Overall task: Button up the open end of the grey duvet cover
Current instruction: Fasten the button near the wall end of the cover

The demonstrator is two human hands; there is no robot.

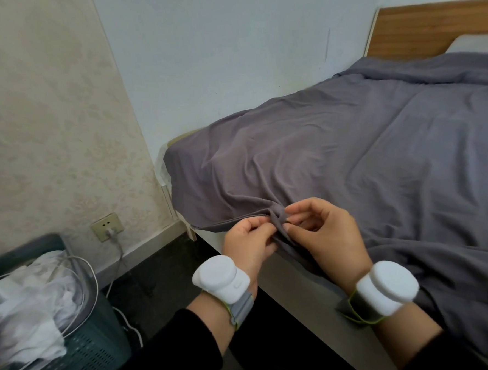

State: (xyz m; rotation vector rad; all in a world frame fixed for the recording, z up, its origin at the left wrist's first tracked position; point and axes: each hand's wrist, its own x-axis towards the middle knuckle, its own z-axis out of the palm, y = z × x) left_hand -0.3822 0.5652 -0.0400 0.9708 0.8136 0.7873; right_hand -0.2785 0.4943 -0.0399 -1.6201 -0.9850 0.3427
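Head view: the grey duvet cover (335, 156) lies spread over the bed, its long axis running from the near foot edge up to the wooden headboard (433, 27) at upper right. Its open end points toward the person and droops over the foot edge. The left hand (247, 241) pinches a bunched fold of that hem with curled fingers. The right hand (328, 231) pinches the same fold from the other side with thumb and fingertips, touching the left. A dark green laundry basket (98, 345) stands at lower left, well apart.
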